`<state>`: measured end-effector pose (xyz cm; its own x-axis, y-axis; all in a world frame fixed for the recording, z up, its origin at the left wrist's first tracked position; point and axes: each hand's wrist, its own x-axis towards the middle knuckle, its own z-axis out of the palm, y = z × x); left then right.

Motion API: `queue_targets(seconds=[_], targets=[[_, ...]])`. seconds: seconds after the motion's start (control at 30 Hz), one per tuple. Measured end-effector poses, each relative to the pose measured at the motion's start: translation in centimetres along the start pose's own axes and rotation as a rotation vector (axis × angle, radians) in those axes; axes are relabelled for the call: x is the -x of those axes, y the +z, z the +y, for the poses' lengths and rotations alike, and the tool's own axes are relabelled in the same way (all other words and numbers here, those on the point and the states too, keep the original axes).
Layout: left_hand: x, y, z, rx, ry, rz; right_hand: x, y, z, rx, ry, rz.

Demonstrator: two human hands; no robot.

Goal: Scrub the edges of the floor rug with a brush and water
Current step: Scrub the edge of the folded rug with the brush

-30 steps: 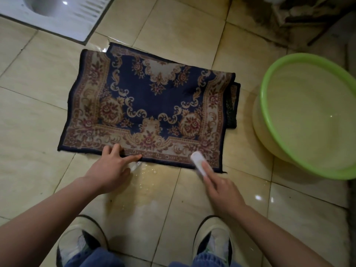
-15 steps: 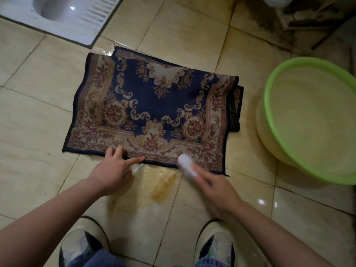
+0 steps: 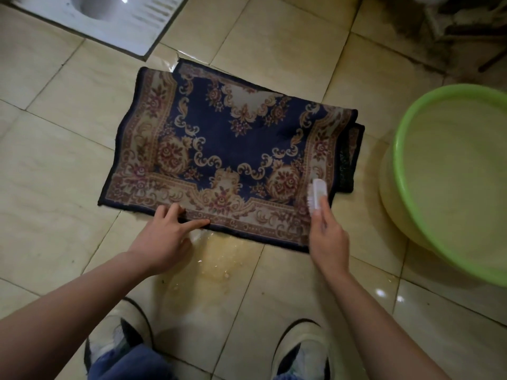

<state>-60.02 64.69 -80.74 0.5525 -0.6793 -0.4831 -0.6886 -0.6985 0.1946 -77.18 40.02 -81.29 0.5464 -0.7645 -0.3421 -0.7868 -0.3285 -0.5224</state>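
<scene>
Head view gives me the woven rug [image 3: 233, 149] on glossy tiles [image 3: 68, 165]: left hand [image 3: 164, 237] presses its near edge, fingers [image 3: 197, 222] straight; right hand [image 3: 327, 237] grips a white bristly brush [image 3: 318, 193] at its right border.

Patterned navy floor rug [image 3: 219, 138] is laid flat on the wet tiled floor [image 3: 55, 174], with a second layer seen sticking out from under its right edge (folded under, apparently). The near edge is pressed down by the left hand [image 3: 167, 237], fingers spread and mostly straight. A white scrub brush [image 3: 317, 196] is gripped by the right hand [image 3: 327, 239] and held tilted against the border by the near right corner, bristles turned left. A yellowish puddle [image 3: 219, 259] is seen on the tiles just in front of the near edge, between the hands. A green plastic basin [image 3: 397, 160] is set to the right, near the rug. A white squat toilet [image 3: 123, 20] is cut off at top left. Two shoes [image 3: 118, 333] are visible at the bottom.
</scene>
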Motion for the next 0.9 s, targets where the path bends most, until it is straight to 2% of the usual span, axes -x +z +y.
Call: queue_targets(seconds=[0.03,0.07,0.13,0.2,0.27,0.33,0.43,0.47,0.53,0.6,0.63,0.7,0.8,0.83,0.9], targets=[[0.0,0.0,0.1,0.001,-0.007,-0.001,0.6,0.8,-0.4,0.048,-0.006,-0.022],[0.0,0.0,0.1,0.001,-0.008,-0.007,2.0,2.1,-1.1,0.104,-0.057,-0.123],[0.0,0.0,0.0,-0.007,-0.008,-0.007,5.2,4.5,-2.4,0.227,-0.261,-0.413],[0.1,0.0,0.1,-0.006,-0.010,-0.002,5.9,4.9,-2.9,0.276,-0.401,-0.529],[0.4,0.0,0.4,0.006,-0.039,-0.007,3.2,3.6,-3.0,0.218,-0.422,-0.502],[0.7,0.0,0.9,-0.018,-0.081,-0.032,-0.1,1.4,-3.0,0.174,-0.371,-0.379],[1.1,-0.3,1.8,-0.069,-0.148,-0.149,-2.5,0.9,-3.4,0.288,-0.286,-0.225],[1.0,-0.6,2.2,-0.074,-0.170,-0.187,-1.9,1.5,-3.8,0.348,-0.318,-0.254],[0.9,-1.0,2.9,-0.050,-0.218,-0.214,1.1,3.5,-4.6,0.431,-0.435,-0.442],[0.6,-1.3,3.3,0.026,-0.259,-0.137,3.5,4.0,-5.4,0.442,-0.559,-0.640],[0.6,-1.3,3.4,0.077,-0.284,-0.071,3.3,3.8,-5.8,0.419,-0.588,-0.643],[0.4,-1.4,2.7,0.136,-0.321,0.051,1.0,3.2,-6.0,0.346,-0.553,-0.522],[0.6,-0.8,0.1,0.127,-0.383,0.061,-2.1,3.4,-5.2,0.316,-0.411,-0.293],[0.8,-0.5,-1.0,0.112,-0.405,0.024,-1.2,4.1,-5.0,0.362,-0.419,-0.303],[1.1,-0.1,-2.6,0.097,-0.432,-0.069,2.1,6.1,-5.2,0.430,-0.531,-0.456]])
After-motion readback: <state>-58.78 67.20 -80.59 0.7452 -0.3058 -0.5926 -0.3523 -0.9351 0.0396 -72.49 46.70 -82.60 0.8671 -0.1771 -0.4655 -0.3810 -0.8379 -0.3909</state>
